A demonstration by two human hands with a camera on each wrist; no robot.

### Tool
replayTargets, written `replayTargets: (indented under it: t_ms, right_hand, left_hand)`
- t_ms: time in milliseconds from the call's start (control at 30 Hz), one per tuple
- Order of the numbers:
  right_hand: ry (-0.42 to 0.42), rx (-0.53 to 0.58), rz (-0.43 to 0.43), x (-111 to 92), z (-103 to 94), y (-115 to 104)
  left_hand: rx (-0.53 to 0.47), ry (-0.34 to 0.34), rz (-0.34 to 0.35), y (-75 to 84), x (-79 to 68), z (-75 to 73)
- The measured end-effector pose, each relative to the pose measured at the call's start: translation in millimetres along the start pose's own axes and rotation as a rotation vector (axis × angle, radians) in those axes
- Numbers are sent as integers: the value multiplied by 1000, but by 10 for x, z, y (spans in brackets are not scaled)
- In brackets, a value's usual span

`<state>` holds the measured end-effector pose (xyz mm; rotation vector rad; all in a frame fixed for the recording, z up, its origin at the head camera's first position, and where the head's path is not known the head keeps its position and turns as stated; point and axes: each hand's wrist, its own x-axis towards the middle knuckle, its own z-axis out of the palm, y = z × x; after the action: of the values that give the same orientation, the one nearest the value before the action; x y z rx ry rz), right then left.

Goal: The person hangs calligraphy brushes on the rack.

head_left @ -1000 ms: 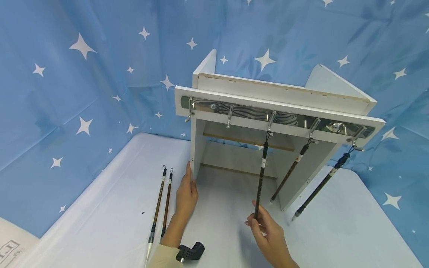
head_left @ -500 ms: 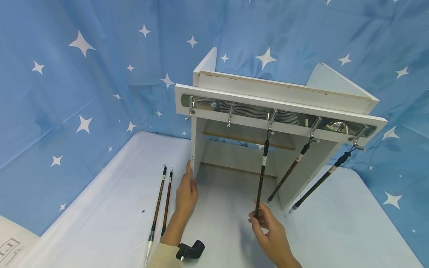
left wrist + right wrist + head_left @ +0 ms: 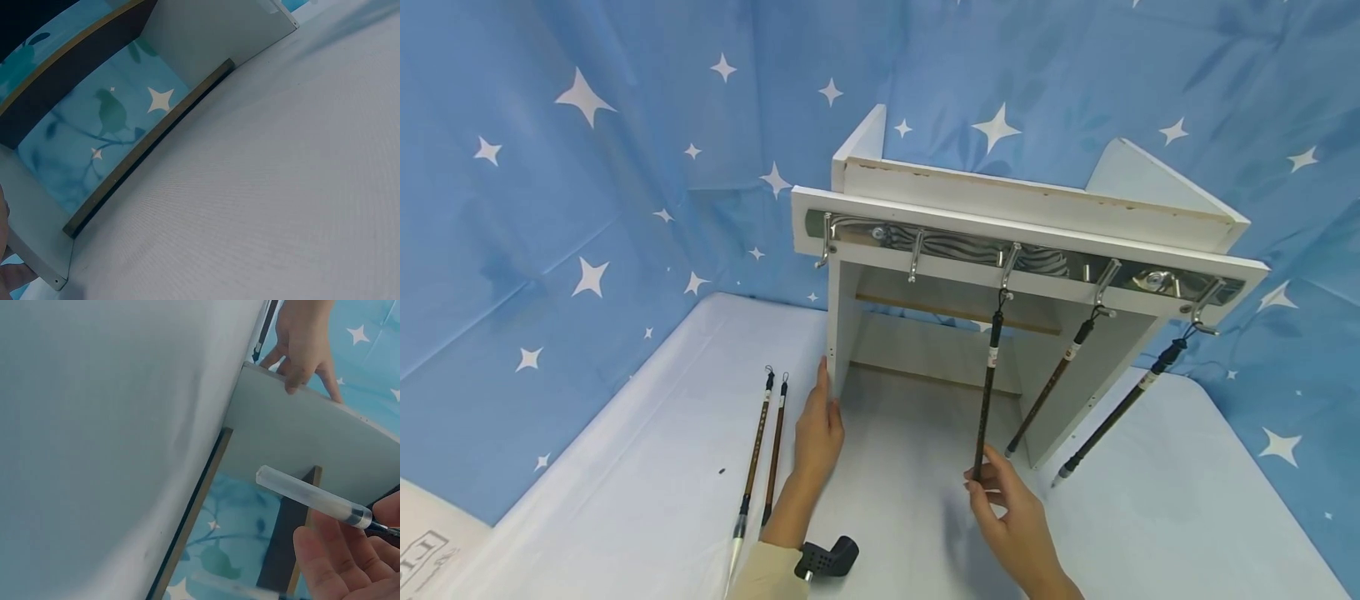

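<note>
A white shelf unit [image 3: 865, 225] carries a front metal rail with several hooks. From its middle hook a dark calligraphy brush [image 3: 988, 382] hangs by a cord loop. My right hand [image 3: 1015, 521] pinches this brush near its lower end; in the right wrist view its clear tip cap [image 3: 309, 495] sticks out past the fingers. Two more calligraphy brushes hang to the right, one brown [image 3: 1051, 385] and one darker [image 3: 1123, 412]. My left hand [image 3: 818, 435] holds the front edge of the left side panel [image 3: 842, 333], with thumb and fingers on either side of it in the right wrist view.
Two calligraphy brushes, a longer one [image 3: 756, 454] and a shorter one [image 3: 775, 454], lie on the white table cloth [image 3: 647, 500] left of the left arm. Two left hooks [image 3: 915, 254] hold nothing. A blue starry curtain [image 3: 647, 150] stands behind.
My right hand has moved slightly to the right, and the lower end of its brush with it. The right-hand hanging brushes sway a little. My left hand stays on the panel.
</note>
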<state>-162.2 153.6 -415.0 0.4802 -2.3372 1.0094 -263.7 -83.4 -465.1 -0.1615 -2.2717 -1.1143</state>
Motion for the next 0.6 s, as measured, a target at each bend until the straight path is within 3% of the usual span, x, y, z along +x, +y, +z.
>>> replayTargets:
  t_ms: [300,600]
  right_hand:
    - [-2,-31,46,24,-46,62]
    - [29,-30,22,30,-70,88]
  left_hand:
    - [2,4,-3,-7,-3,2]
    - [1,-7,-14,-5,1,9]
